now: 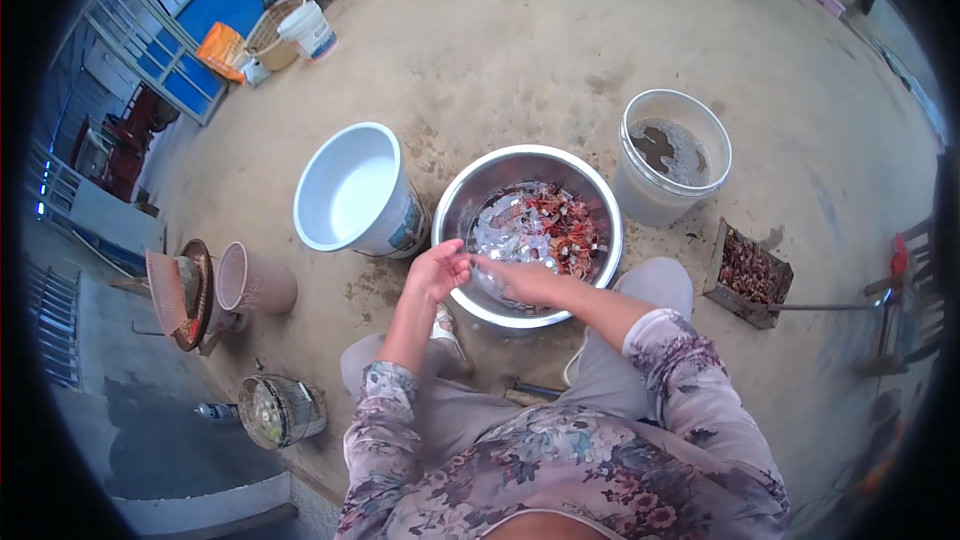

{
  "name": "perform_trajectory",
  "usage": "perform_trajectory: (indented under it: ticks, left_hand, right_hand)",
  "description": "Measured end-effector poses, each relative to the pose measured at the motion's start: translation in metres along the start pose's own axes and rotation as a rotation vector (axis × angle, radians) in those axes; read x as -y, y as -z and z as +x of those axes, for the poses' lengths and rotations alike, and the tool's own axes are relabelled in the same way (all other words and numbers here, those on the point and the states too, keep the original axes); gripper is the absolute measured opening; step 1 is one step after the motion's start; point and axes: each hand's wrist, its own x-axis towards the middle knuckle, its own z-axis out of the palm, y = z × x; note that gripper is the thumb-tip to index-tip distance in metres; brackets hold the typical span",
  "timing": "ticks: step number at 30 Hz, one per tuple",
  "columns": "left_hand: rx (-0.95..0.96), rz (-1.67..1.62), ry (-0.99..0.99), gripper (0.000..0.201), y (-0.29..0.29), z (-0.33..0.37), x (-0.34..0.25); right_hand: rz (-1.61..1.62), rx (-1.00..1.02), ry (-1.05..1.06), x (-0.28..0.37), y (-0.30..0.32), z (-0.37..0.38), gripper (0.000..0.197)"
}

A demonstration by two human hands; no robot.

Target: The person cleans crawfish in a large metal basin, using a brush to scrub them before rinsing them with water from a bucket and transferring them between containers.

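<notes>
The left hand (438, 270) was seen raised at the left rim of the basin, its fingers bent inward; whether anything was gripped between them could not be determined. The right hand (522, 282) was observed over the near part of the basin, its fingers directed toward the left hand; its closure and any held item could not be established, the fingertips being blurred.

The stainless steel basin (505, 169) was positioned on the floor before the person's knees. Water and reddish-brown pieces (572, 230) were contained in it, the pieces being massed mainly on the right side.

A white bucket (405, 227) was noted just left of the basin. To the right, a translucent bucket (648, 204) was found holding murky, frothy liquid. Farther right, a long-handled dustpan (742, 308) was loaded with dark reddish debris (752, 268).
</notes>
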Motion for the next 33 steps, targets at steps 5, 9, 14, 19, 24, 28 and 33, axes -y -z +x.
perform_trajectory:
  ticks: [5, 9, 14, 19, 24, 28, 33]
  left_hand:
    - [0.041, -0.077, -0.141, 0.014, 0.007, -0.054, -0.026]
    - [0.023, -0.156, -0.368, 0.021, 0.043, -0.090, -0.081]
    - [-0.338, -0.314, -0.518, 0.032, 0.117, -0.120, -0.117]
    - [-0.599, -0.415, -0.405, 0.069, 0.120, -0.077, -0.110]
    - [-0.582, -0.597, -0.172, 0.098, 0.106, -0.021, -0.100]
    - [-0.541, -0.502, -0.293, 0.093, 0.071, 0.003, -0.111]
    - [-0.591, -0.763, -0.386, 0.061, 0.098, 0.057, -0.114]
  right_hand:
    - [-0.342, 0.246, -0.151, -0.066, -0.013, -0.031, 0.038]
    - [-0.139, 0.165, -0.035, -0.084, -0.015, -0.037, 0.043]
    - [0.332, 0.136, -0.146, -0.016, 0.015, -0.048, 0.038]
    - [0.565, 0.055, -0.182, -0.059, 0.032, -0.022, 0.034]
    - [-0.086, -0.065, -0.118, -0.062, 0.023, 0.002, 0.037]
    - [-0.114, 0.221, 0.026, -0.060, 0.012, 0.008, 0.042]
    - [-0.198, 0.241, -0.082, -0.023, 0.042, 0.010, 0.044]
